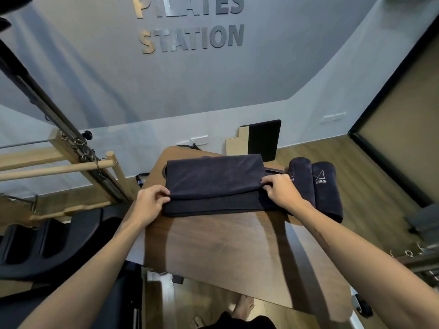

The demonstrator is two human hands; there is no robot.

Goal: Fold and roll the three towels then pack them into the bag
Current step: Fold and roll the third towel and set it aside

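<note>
A: Your left hand (pixel 152 201) and right hand (pixel 281 189) each pinch the folded towel (pixel 213 179) mid-table (pixel 225 245), left of two rolled towels (pixel 316 186).

B: Pull unevenly and you'll skew that fold, probably.

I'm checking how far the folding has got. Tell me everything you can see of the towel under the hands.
The flat towel is dark navy, soft-looking cloth, folded into a wide band with an upper layer overlapping a lower one. It lies across the far part of the wooden table. The left hand pinches its left end, the right hand its right end. It is not yet rolled.
</note>
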